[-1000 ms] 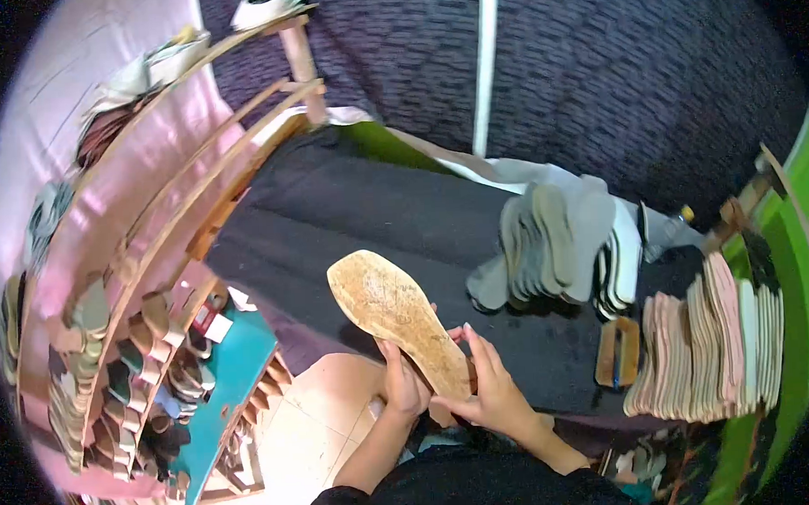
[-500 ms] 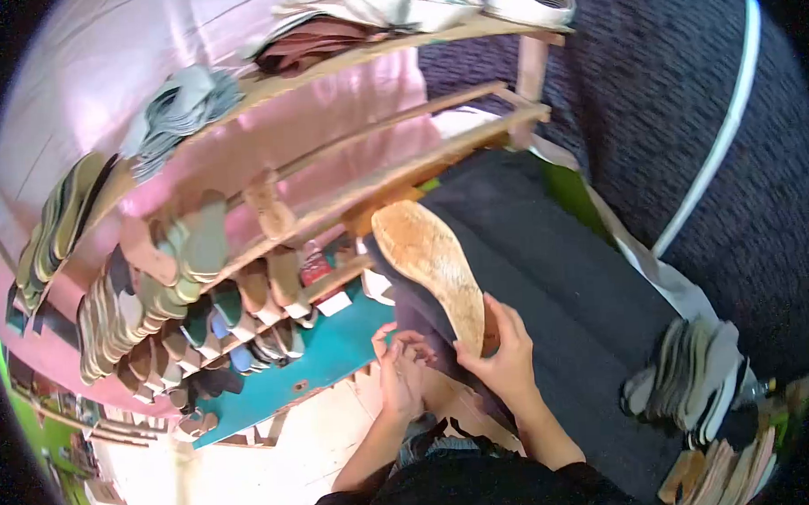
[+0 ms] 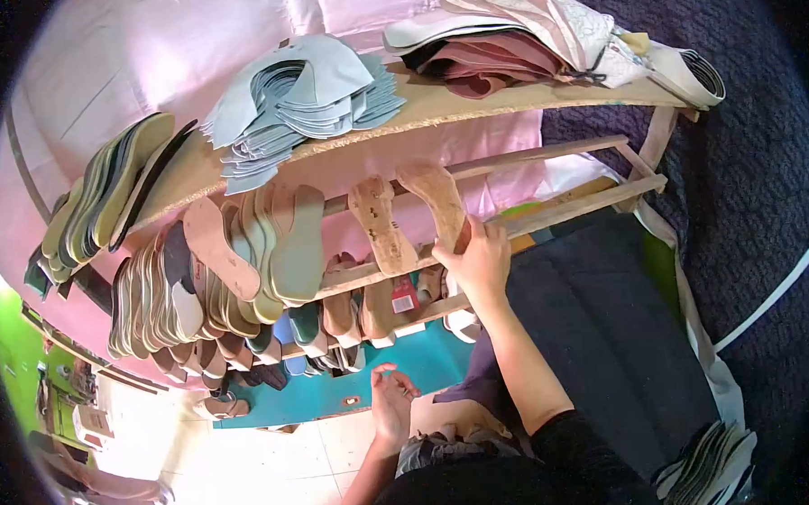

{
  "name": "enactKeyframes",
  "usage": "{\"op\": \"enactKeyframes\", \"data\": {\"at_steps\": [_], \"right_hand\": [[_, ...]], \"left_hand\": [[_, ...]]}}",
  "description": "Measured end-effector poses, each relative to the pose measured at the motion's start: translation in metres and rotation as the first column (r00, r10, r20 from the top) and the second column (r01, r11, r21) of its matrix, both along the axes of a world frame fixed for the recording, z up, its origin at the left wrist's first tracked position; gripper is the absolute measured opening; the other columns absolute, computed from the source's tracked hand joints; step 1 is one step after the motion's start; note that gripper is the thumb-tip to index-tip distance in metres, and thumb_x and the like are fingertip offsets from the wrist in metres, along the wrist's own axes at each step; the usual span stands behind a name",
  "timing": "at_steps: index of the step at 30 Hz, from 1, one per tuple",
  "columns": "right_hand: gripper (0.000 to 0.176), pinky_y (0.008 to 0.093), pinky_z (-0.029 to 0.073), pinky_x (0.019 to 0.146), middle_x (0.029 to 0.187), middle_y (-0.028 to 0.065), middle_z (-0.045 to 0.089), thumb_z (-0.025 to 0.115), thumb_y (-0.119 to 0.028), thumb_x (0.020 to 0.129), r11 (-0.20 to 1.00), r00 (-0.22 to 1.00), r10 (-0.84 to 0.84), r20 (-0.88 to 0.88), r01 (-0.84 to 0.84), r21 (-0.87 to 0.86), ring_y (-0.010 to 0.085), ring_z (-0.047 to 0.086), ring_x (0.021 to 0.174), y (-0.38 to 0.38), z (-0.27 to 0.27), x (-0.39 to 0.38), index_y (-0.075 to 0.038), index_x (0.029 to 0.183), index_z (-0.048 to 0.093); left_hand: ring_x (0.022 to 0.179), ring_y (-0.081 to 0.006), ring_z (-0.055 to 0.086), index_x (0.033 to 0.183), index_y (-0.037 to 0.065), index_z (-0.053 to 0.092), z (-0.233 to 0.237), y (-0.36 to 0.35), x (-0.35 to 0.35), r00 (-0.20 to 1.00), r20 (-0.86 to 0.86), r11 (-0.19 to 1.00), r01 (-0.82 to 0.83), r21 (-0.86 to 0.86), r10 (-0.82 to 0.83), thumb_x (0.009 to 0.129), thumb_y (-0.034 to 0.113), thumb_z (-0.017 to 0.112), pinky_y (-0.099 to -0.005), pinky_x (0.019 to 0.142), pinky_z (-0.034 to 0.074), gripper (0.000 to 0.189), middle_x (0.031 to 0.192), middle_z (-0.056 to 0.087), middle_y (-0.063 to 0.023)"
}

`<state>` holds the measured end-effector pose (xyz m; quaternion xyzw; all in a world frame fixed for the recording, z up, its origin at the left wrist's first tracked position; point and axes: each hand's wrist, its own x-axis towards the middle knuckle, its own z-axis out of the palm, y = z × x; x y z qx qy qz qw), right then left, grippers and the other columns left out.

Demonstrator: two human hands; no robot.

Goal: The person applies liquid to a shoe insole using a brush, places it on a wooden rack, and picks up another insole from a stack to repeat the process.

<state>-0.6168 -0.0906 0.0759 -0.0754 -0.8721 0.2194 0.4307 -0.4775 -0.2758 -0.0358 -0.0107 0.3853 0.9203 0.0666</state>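
My right hand (image 3: 479, 260) is closed on the heel end of a tan, sole-shaped piece (image 3: 434, 195), which lies at the wooden rack's middle rails (image 3: 556, 212). Just left of it, a similar worn sole-shaped piece (image 3: 381, 225) leans across the same rails. Lower down, in front of my body, my left hand (image 3: 393, 401) holds nothing, its fingers partly curled and apart.
The upper shelf (image 3: 327, 140) bears grey cut pieces (image 3: 294, 99) and pinkish pieces (image 3: 495, 59). Rows of soles (image 3: 298, 248) fill the rack's left part. A dark cloth surface (image 3: 597, 316) lies to the right, with stacked soles (image 3: 707, 465) at its lower end.
My right hand has carried the sole-shaped piece from over the dark cloth up and left to the rack rails. The view has shifted, showing more of the upper shelf.
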Motion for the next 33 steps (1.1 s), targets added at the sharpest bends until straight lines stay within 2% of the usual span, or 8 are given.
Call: {"op": "enactKeyframes", "data": {"at_steps": [3, 10, 13, 22, 24, 28, 30, 33], "right_hand": [[0.05, 0.043, 0.044, 0.073, 0.081, 0.0169, 0.058, 0.073, -0.037, 0.059, 1.0, 0.998, -0.016, 0.059, 0.015, 0.025, 0.0332, 0.053, 0.081, -0.004, 0.0, -0.024, 0.002, 0.087, 0.058], [0.056, 0.0459, 0.043, 0.075, 0.089, 0.0164, 0.058, 0.072, -0.042, 0.06, 0.998, 0.968, -0.009, 0.249, -0.006, 0.06, 0.0336, 0.054, 0.086, -0.007, 0.005, -0.031, 0.0, 0.094, 0.058], [0.052, 0.0446, 0.041, 0.075, 0.084, 0.0143, 0.057, 0.072, -0.044, 0.061, 0.996, 0.976, -0.018, 0.219, -0.002, 0.09, 0.0304, 0.053, 0.086, -0.011, 0.007, -0.029, 0.0, 0.084, 0.059], [0.06, 0.0461, 0.04, 0.072, 0.09, 0.0158, 0.054, 0.065, -0.053, 0.069, 0.997, 0.978, 0.037, 0.207, -0.051, 0.062, 0.0314, 0.052, 0.088, -0.005, 0.003, -0.014, 0.001, 0.094, 0.055], [0.056, 0.0431, 0.041, 0.077, 0.097, 0.0169, 0.055, 0.066, -0.043, 0.073, 0.995, 0.989, 0.1, 0.109, -0.1, -0.006, 0.035, 0.052, 0.093, 0.002, 0.002, -0.003, 0.001, 0.105, 0.053], [0.043, 0.0442, 0.04, 0.074, 0.098, 0.0139, 0.054, 0.065, -0.031, 0.076, 0.988, 0.991, 0.134, 0.027, -0.131, -0.083, 0.0332, 0.051, 0.092, 0.03, -0.006, 0.045, -0.005, 0.107, 0.052], [0.034, 0.0412, 0.042, 0.075, 0.097, 0.012, 0.057, 0.064, -0.025, 0.076, 0.983, 0.994, 0.079, 0.078, -0.065, -0.169, 0.0314, 0.053, 0.089, 0.047, -0.007, 0.078, -0.007, 0.103, 0.056], [0.018, 0.031, 0.046, 0.065, 0.08, 0.0107, 0.06, 0.064, -0.011, 0.076, 0.963, 0.996, 0.008, 0.088, 0.016, -0.268, 0.0228, 0.058, 0.072, 0.081, -0.014, 0.137, -0.003, 0.091, 0.061]], "left_hand": [[0.069, -0.0189, 0.044, 0.104, 0.013, 0.042, -0.007, -0.002, -0.008, 1.0, 0.015, 0.999, -0.008, -0.044, 0.009, 0.09, 0.031, 0.038, -0.035, 0.068, 0.037, 0.023, 0.072, 0.044, -0.0055], [0.07, -0.0174, 0.045, 0.105, 0.011, 0.042, -0.011, -0.002, -0.036, 1.0, 0.015, 1.0, 0.008, -0.025, -0.007, 0.093, 0.031, 0.037, -0.032, 0.068, 0.038, 0.024, 0.072, 0.045, -0.0058], [0.069, -0.0173, 0.045, 0.105, 0.011, 0.042, -0.01, 0.0, -0.044, 1.0, -0.02, 1.0, 0.016, -0.023, -0.016, 0.092, 0.03, 0.037, -0.032, 0.067, 0.039, 0.024, 0.072, 0.045, -0.0061], [0.068, -0.0171, 0.045, 0.105, 0.01, 0.042, -0.01, 0.013, -0.048, 0.997, 0.013, 0.997, 0.075, 0.006, -0.075, 0.091, 0.028, 0.038, -0.0314, 0.065, 0.038, 0.023, 0.071, 0.046, -0.0061], [0.068, -0.0171, 0.045, 0.104, 0.01, 0.043, -0.011, 0.018, -0.05, 0.994, 0.034, 0.994, 0.105, 0.022, -0.105, 0.091, 0.027, 0.038, -0.0313, 0.065, 0.038, 0.022, 0.07, 0.046, -0.0063], [0.067, -0.0169, 0.045, 0.103, 0.01, 0.043, -0.014, 0.037, -0.052, 0.973, 0.036, 0.974, 0.227, 0.022, -0.227, 0.09, 0.026, 0.039, -0.0311, 0.064, 0.038, 0.021, 0.07, 0.046, -0.0063], [0.065, -0.0162, 0.045, 0.099, 0.009, 0.044, -0.015, 0.052, -0.051, 0.955, 0.032, 0.955, 0.296, -0.018, -0.295, 0.09, 0.025, 0.04, -0.0306, 0.063, 0.038, 0.02, 0.07, 0.046, -0.0059], [0.064, -0.0154, 0.045, 0.093, 0.008, 0.045, -0.011, 0.081, -0.043, 0.896, 0.043, 0.896, 0.443, -0.025, -0.442, 0.09, 0.025, 0.04, -0.0303, 0.063, 0.038, 0.018, 0.069, 0.046, -0.0055]]}}
